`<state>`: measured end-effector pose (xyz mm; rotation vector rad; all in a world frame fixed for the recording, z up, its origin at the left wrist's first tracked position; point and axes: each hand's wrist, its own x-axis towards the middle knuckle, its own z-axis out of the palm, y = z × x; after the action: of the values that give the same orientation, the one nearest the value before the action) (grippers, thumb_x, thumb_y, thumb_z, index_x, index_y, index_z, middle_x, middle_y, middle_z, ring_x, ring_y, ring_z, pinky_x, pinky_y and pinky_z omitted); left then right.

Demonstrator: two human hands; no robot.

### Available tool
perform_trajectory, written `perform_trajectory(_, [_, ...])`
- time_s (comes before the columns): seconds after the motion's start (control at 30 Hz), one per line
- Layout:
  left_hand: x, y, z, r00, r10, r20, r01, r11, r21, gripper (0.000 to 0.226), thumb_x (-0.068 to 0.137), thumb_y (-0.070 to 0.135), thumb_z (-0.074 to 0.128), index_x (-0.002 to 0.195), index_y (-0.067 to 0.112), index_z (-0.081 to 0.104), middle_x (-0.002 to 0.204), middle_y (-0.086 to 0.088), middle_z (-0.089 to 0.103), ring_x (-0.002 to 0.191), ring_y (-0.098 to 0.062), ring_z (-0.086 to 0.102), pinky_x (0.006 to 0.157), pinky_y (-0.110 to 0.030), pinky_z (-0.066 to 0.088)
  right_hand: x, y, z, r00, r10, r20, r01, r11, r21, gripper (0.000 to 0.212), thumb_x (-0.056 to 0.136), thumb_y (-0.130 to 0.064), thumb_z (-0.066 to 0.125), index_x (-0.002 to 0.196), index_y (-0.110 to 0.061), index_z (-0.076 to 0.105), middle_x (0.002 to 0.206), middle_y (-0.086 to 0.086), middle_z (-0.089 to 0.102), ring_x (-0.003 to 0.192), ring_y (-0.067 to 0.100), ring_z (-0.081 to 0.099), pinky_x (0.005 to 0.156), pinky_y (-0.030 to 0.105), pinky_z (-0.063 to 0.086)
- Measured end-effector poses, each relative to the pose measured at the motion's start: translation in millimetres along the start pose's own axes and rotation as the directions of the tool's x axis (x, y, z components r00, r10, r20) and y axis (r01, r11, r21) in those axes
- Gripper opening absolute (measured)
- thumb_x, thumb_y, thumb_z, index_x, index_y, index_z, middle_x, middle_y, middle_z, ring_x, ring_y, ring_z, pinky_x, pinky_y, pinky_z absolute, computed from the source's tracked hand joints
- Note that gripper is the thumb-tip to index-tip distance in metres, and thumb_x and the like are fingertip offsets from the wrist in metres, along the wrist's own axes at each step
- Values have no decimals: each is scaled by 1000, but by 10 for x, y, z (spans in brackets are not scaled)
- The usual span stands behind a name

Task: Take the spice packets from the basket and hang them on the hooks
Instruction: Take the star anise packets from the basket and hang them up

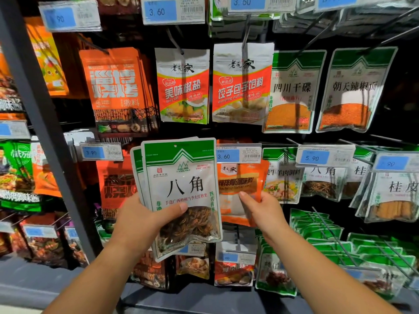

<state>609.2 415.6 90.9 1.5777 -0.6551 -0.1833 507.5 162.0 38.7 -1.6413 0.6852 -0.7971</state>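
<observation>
My left hand (145, 219) grips a small stack of green-and-white star anise packets (181, 177), thumb across the front one, held upright before the rack. My right hand (260, 208) pinches the lower edge of an orange packet (240, 184) that hangs on a middle-row hook just right of the stack. More star anise packets (322, 182) hang on a hook further right, under a 5.90 price tag (315, 157). The basket is out of view.
Rows of hanging spice packets fill the rack: orange barbecue packets (115, 87), white-and-red packets (183, 87), green-topped chilli packets (292, 94). Bare wire hooks (333, 234) jut out at lower right over green packets. A grey upright post (45, 132) stands at left.
</observation>
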Motion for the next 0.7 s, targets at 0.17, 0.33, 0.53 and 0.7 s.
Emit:
perform_trajectory(0.17, [5, 22, 31, 1000, 0, 14, 0, 1000, -6, 57, 57, 25, 98, 109, 23, 76, 104, 5, 80, 99, -15, 76, 96, -47, 57, 176, -7, -32, 994, -13, -109, -12, 974, -225, 20, 90, -28, 71, 85, -9, 74, 77, 9, 74, 71, 28, 66, 65, 38, 52])
perform_trajectory(0.33, [2, 43, 68, 1000, 13, 18, -12, 999, -34, 58, 59, 25, 94, 113, 24, 74, 107, 5, 79, 101, -15, 75, 96, -45, 56, 218, -40, -128, 985, 34, -167, -82, 955, -285, 32, 86, -29, 73, 69, -8, 57, 64, 9, 54, 59, 23, 48, 55, 32, 33])
perform_trajectory(0.53, [-22, 67, 173, 998, 27, 63, -22, 997, -70, 59, 60, 19, 96, 115, 22, 73, 106, 4, 80, 98, -14, 76, 89, -37, 57, -38, -148, -298, 993, 8, -118, -50, 933, -356, 43, 81, -59, 75, 101, -22, 65, 95, -4, 69, 83, 18, 65, 61, 30, 43])
perform_trajectory(0.7, [-51, 102, 370, 993, 67, 101, -57, 994, -98, 52, 67, 10, 87, 114, 23, 72, 103, 9, 80, 95, -7, 76, 70, -14, 58, -427, -480, -484, 998, -54, 17, 57, 965, -257, 23, 95, -46, 66, 95, -23, 63, 86, -2, 66, 79, 21, 65, 77, 42, 56])
